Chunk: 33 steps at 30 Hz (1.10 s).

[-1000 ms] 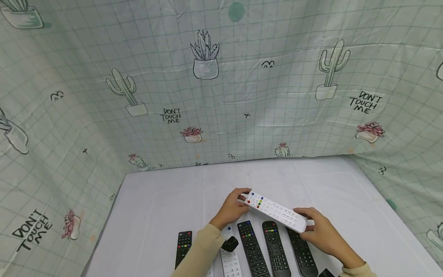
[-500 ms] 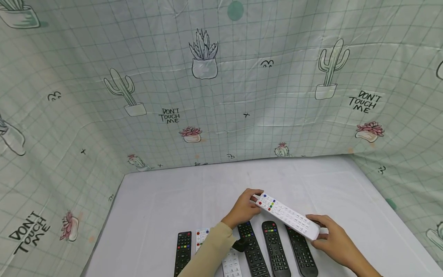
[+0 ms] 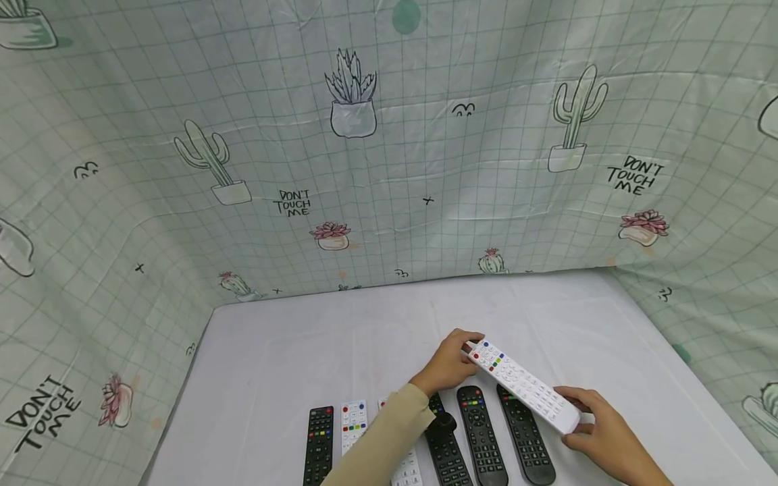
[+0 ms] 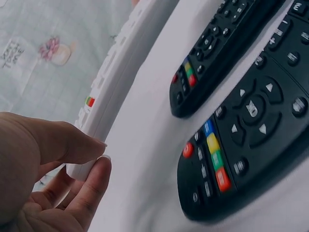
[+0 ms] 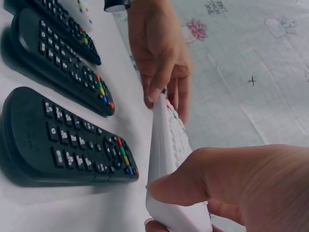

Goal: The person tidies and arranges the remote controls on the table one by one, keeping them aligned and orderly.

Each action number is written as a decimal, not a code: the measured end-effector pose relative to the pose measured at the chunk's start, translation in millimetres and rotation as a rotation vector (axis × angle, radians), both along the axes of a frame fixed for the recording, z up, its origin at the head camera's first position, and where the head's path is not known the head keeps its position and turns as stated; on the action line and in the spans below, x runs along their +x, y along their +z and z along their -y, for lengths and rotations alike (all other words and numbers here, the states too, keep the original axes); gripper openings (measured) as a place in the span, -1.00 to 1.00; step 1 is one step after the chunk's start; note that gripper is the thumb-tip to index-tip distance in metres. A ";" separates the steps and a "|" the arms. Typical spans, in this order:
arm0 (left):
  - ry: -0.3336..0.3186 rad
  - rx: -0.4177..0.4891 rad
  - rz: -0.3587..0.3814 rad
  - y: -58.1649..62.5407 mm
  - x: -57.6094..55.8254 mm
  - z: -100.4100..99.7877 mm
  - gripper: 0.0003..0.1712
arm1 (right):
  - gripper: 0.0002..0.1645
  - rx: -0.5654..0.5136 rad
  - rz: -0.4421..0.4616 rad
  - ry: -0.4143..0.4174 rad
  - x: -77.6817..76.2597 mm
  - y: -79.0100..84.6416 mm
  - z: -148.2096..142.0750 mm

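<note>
Held between both hands is a white remote control (image 3: 524,386) with coloured buttons near its upper left end, slanting down to the right in the head view. My left hand (image 3: 448,361) pinches its upper end between thumb and fingers. My right hand (image 3: 604,432) grips the lower right end, thumb on the near side, as the right wrist view also shows. Close below it lies the rightmost black remote (image 3: 527,439); in the right wrist view the white remote is raised beside that black remote (image 5: 70,140). Another black remote (image 3: 481,432) lies just left of it.
Further left in the row lie a third black remote (image 3: 450,459), a white remote (image 3: 408,469) partly hidden by my left sleeve (image 3: 389,439), another white remote (image 3: 354,422) and a black remote (image 3: 319,442). A patterned cloth wall (image 3: 389,169) rises behind the white table (image 3: 273,358).
Both hands have carried the white remote to the right, and it slants more steeply. My left sleeve has uncovered a white remote at the left. The row of remotes has stayed put.
</note>
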<state>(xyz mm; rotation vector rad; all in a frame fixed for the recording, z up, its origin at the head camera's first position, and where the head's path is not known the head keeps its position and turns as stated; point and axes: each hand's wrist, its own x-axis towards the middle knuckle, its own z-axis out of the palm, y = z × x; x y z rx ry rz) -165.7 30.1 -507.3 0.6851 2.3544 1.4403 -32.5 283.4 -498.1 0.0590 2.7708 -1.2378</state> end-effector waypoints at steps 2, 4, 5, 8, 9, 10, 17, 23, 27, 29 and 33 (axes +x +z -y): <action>-0.014 -0.011 -0.020 1.1 -0.8 -4.7 -0.33 | -0.06 -0.006 -0.008 0.003 2.4 -2.0 -2.4; -0.025 -0.024 -0.028 2.1 -1.0 -8.9 -0.33 | -0.05 -0.006 -0.003 0.018 3.9 -4.0 -4.7; -0.027 -0.029 -0.025 2.5 -1.1 -11.0 -0.32 | -0.05 -0.016 0.002 0.023 4.7 -5.1 -5.5; -0.035 -0.056 -0.026 2.2 -1.1 -17.4 -0.32 | -0.04 -0.037 0.037 0.022 7.1 -8.1 -7.2; -0.040 -0.062 -0.022 2.0 -1.1 -19.6 -0.32 | -0.04 -0.042 0.046 0.025 7.9 -9.4 -7.8; -0.043 -0.069 -0.022 1.8 -1.1 -21.8 -0.33 | -0.04 -0.048 0.056 0.024 8.7 -10.7 -8.3; -0.081 -0.117 -0.050 1.9 1.2 -34.2 -0.37 | 0.00 -0.030 0.131 0.036 11.7 -20.3 -10.0; -0.120 -0.199 -0.111 0.9 2.1 -45.3 -0.35 | 0.03 0.012 0.158 0.045 15.1 -28.5 -11.6; -0.138 -0.264 -0.160 -1.1 1.5 -53.0 -0.34 | 0.04 0.051 0.179 0.042 17.2 -33.5 -12.0; -0.149 -0.296 -0.183 -2.2 1.4 -56.5 -0.33 | 0.04 0.066 0.199 0.037 18.2 -35.6 -11.2; -0.169 -0.348 -0.211 -2.6 1.7 -61.6 -0.31 | 0.03 0.074 0.243 0.028 20.1 -38.2 -8.1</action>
